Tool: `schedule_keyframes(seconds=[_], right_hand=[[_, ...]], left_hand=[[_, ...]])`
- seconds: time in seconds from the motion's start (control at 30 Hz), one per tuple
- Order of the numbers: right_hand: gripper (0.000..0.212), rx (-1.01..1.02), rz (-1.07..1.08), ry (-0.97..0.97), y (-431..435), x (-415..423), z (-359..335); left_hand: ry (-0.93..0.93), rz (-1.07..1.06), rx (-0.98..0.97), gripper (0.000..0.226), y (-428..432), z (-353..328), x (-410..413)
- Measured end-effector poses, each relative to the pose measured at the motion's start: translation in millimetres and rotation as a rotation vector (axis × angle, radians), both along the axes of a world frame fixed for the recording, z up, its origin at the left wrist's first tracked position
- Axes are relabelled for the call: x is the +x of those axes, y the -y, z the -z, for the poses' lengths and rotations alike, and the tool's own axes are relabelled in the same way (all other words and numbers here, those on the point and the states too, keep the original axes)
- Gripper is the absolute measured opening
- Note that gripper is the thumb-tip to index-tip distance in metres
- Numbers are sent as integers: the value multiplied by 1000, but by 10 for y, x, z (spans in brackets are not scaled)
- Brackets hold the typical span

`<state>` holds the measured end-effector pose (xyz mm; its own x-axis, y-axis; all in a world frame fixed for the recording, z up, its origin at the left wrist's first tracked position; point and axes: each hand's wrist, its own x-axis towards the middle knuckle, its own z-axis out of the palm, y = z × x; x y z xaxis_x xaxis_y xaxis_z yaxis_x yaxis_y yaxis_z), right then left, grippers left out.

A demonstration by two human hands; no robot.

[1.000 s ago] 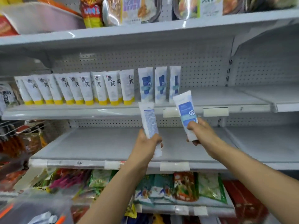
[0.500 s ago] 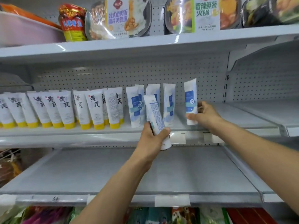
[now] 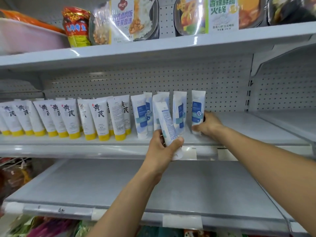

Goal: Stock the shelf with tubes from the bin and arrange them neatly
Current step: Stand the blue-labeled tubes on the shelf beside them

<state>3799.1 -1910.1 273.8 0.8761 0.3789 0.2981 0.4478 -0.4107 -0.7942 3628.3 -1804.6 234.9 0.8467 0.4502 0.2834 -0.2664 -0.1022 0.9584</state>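
On the middle shelf stands a row of white tubes with yellow caps, then several white tubes with blue labels. My right hand grips the base of a blue-label tube that stands upright at the right end of that row. My left hand holds another blue-label tube by its lower end, tilted left, with its printed back towards me, in front of the shelf edge. The bin is out of view.
The shelf below is a bare grey surface. Food packs and a red-yellow packet sit on the top shelf. Bare shelf runs right of the held tube. Snack bags lie at the bottom.
My right hand has carried its tube up onto the middle shelf and stood it at the right end of the blue row. My left hand has risen with its tube towards the shelf edge.
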Motion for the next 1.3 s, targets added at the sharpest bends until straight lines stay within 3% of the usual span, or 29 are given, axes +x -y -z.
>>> schedule_keyframes(seconds=[0.1,0.23,0.3,0.37,0.47,0.53,0.7,0.8,1.0,1.3], right_hand=[[36,-47,-1,12,-11,58,13],[66,-65,117,-35,78,92,49],[46,-21,174,107,184,-17,33],[19,32,18,138,300,-206,-10],[24,-40,-442,-27,361,-627,-68],[34,-87,-542,1,308,-814,-69],[39,-77,-437,162,210,-857,-8],[47,-18,-380,146,242,-769,-21],[39,41,-205,40,333,-511,-100],[49,-138,-180,-42,302,-296,-20]], left_hand=[[-2,-16,13,41,26,11,3],[-3,-26,-7,39,46,1,-30],[-4,-28,-33,36,43,-28,-49],[4,-38,-50,36,51,-60,-47],[37,-44,-39,40,124,-121,-13],[61,-21,-40,39,204,-154,16],[40,11,-9,38,300,-212,41],[-22,11,59,39,246,-233,-5],[-100,-103,316,29,98,-111,-73],[-113,-133,327,19,86,-78,-48]])
